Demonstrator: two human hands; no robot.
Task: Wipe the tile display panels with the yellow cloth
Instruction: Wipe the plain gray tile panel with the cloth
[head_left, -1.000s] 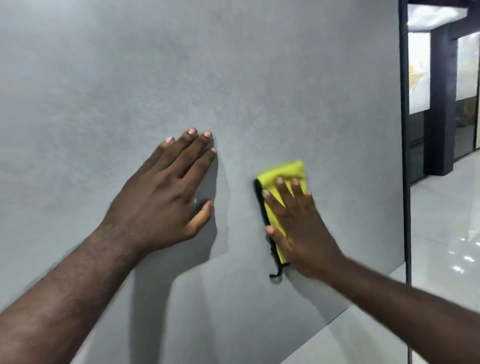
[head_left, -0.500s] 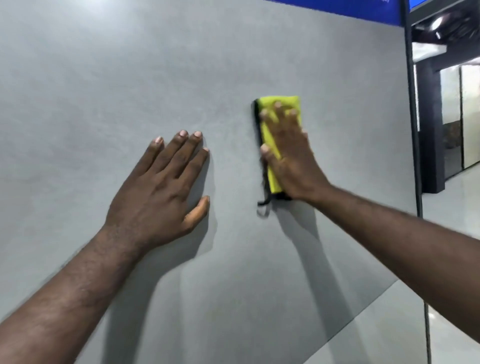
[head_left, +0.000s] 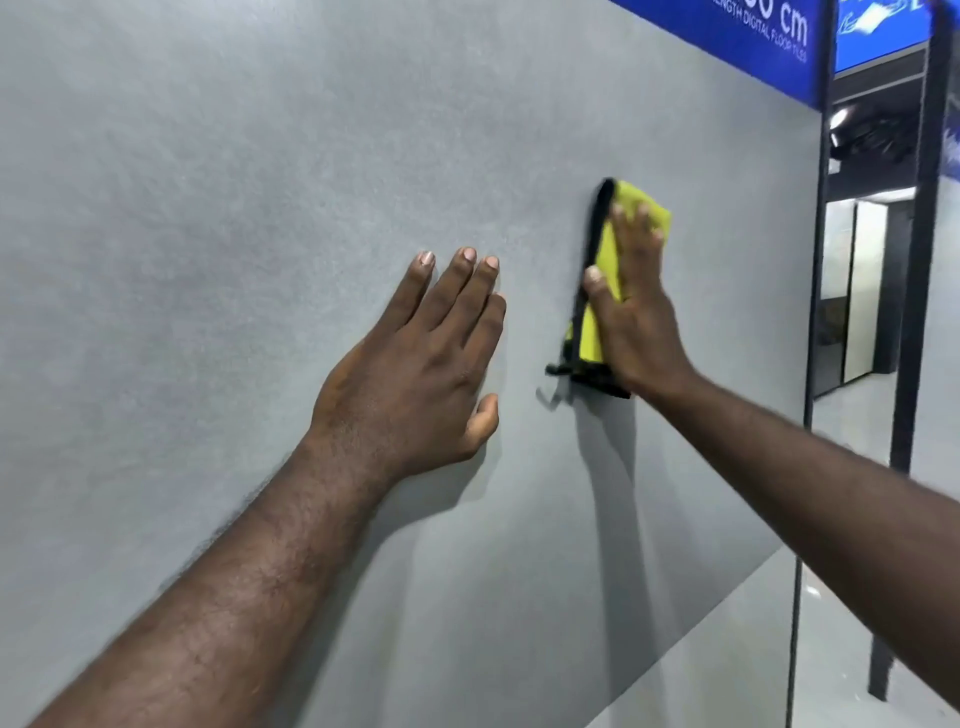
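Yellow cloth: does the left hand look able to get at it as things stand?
Probably yes. The left hand lies flat on the grey panel just beside the yellow cloth, only bare panel between; the right hand covers most of it.

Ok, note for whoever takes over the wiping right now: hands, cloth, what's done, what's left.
Left hand: flat on the grey tile panel, fingers straight, holding nothing.
Right hand: pressing the yellow cloth flat on the same panel, right of the left hand, below the blue sign.
Done: no wiped area can be told apart.
Left: finish this panel, then any others.
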